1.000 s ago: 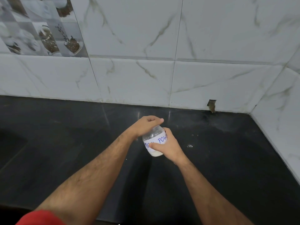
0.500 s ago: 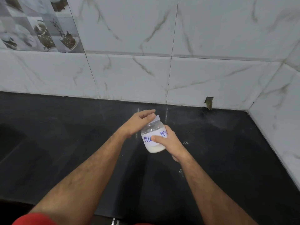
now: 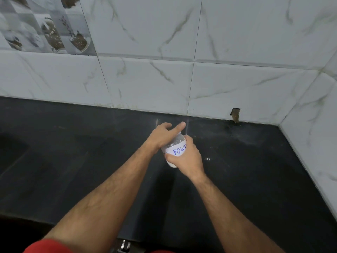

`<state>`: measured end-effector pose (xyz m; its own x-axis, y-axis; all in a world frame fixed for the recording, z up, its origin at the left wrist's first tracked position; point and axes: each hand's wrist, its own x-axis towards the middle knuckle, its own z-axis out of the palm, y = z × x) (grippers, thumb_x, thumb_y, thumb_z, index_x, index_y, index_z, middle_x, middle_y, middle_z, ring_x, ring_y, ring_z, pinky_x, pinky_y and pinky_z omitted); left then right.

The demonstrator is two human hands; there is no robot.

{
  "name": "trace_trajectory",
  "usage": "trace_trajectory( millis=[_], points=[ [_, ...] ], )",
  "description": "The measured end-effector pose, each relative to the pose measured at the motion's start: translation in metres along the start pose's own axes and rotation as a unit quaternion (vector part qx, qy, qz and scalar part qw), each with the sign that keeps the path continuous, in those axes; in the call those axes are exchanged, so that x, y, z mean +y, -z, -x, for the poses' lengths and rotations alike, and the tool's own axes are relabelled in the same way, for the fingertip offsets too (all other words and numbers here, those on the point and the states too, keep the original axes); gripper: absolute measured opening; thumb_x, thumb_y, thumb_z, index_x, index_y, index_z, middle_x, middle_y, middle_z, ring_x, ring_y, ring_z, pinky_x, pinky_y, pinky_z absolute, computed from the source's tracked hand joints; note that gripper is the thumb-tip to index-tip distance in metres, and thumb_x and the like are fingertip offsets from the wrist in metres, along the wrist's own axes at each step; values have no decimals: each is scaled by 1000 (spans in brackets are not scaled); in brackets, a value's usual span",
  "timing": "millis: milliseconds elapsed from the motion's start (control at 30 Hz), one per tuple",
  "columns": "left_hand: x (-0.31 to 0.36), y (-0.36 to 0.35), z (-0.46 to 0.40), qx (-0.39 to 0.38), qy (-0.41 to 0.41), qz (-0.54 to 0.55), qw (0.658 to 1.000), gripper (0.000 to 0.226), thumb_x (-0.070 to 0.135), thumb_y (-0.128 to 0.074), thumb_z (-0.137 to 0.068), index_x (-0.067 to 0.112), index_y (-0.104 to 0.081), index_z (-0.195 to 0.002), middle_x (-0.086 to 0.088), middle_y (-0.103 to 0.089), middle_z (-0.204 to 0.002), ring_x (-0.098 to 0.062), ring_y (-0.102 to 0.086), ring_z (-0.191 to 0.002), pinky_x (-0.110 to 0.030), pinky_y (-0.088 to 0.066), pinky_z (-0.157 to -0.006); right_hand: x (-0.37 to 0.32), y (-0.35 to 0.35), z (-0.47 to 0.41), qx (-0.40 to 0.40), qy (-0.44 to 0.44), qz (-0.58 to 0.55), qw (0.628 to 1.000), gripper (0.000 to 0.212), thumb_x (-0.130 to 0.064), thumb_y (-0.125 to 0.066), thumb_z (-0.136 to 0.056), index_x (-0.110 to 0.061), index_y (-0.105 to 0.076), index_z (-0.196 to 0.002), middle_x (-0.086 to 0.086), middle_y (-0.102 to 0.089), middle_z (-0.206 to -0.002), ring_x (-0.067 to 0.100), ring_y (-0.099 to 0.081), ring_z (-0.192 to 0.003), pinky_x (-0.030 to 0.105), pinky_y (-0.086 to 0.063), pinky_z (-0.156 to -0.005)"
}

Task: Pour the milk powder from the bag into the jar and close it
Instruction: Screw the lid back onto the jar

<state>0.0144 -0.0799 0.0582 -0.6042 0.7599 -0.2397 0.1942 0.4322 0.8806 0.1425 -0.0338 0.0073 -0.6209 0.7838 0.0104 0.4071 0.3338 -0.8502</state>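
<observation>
A small clear jar (image 3: pixel 176 150) with a white label in blue handwriting holds white powder at its bottom. It stands near the middle of the black countertop (image 3: pixel 73 161). My right hand (image 3: pixel 187 159) wraps around the jar's body from the right. My left hand (image 3: pixel 163 135) covers the jar's top, palm down, with the index finger stretched out past it. The lid is hidden under that hand. No bag is in view.
White marble-look wall tiles (image 3: pixel 182 79) run along the back and the right side, meeting at a corner on the right. A small hole (image 3: pixel 235 115) shows at the tile base. A few white specks (image 3: pixel 207 159) lie on the counter right of the jar.
My left hand has turned on the jar's top, and its fingers have loosened, with the index finger now sticking out. My right hand keeps its hold on the jar.
</observation>
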Motion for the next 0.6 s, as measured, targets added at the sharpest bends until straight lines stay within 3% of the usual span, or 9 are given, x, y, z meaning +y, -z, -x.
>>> trace_trajectory(
  millis=[33, 100, 167, 267, 367, 400, 500, 600],
  points=[
    [0, -3, -1, 26, 8, -17, 999, 85, 80, -60, -64, 19, -59, -123, 4, -68, -114, -18, -68, -101, -40, -55, -92, -1, -1, 0, -3, -2, 6, 1000, 69, -48, -82, -58, -39, -39, -112, -13, -60, -102, 8, -61, -89, 29, -56, -72],
    [-2, -5, -3, 48, 4, 17, 999, 65, 64, -73, -64, 19, -62, -109, 2, -72, -103, -18, -72, -90, -41, -59, -85, 0, 1, -2, -29, -25, -32, 999, 68, -44, -83, -60, -32, -44, -115, -11, -63, -104, 9, -63, -92, 30, -57, -74],
    [-3, -2, -3, 13, -15, 89, 996, 45, 42, -80, -71, 17, -62, -104, -4, -73, -97, -18, -71, -79, -37, -58, -80, 4, 5, -6, -85, -46, -168, 981, 68, -37, -83, -60, -20, -53, -118, 2, -70, -109, 17, -69, -98, 33, -59, -79],
    [1, 11, 3, -68, -61, 145, 985, 42, 30, -79, -72, 16, -62, -108, -7, -74, -96, -18, -70, -79, -35, -57, -77, 10, 10, -5, -184, -74, -383, 902, 72, -35, -79, -61, -9, -59, -125, 12, -73, -110, 25, -71, -98, 38, -60, -78],
    [3, 23, 4, -159, -80, 194, 965, 44, 26, -75, -74, 17, -61, -115, -10, -73, -103, -24, -69, -89, -38, -55, -84, 11, 5, -1, -259, -101, -490, 826, 78, -42, -86, -53, -12, -63, -121, 11, -73, -105, 25, -71, -94, 43, -60, -79],
    [1, 27, 2, -173, -80, 191, 963, 47, 27, -74, -76, 19, -60, -120, -12, -72, -110, -25, -69, -95, -40, -54, -89, 11, 3, -1, -264, -99, -494, 822, 80, -44, -87, -51, -13, -64, -121, 11, -73, -105, 25, -71, -94, 43, -60, -79],
    [-8, 45, -4, -147, -78, 134, 977, 58, 37, -75, -76, 27, -55, -129, -3, -69, -122, -20, -67, -108, -38, -51, -99, 4, -4, -5, -217, -80, -441, 867, 74, -39, -80, -59, -15, -59, -126, 7, -74, -108, 23, -71, -98, 39, -60, -78],
    [-25, 65, -9, -74, -62, 95, 991, 53, 31, -79, -81, 21, -58, -128, 3, -72, -102, -16, -66, -104, -37, -48, -100, -2, -10, -9, -120, -63, -387, 912, 78, -36, -81, -61, -12, -55, -130, 10, -73, -116, 25, -71, -104, 41, -59, -85]
  ],
)
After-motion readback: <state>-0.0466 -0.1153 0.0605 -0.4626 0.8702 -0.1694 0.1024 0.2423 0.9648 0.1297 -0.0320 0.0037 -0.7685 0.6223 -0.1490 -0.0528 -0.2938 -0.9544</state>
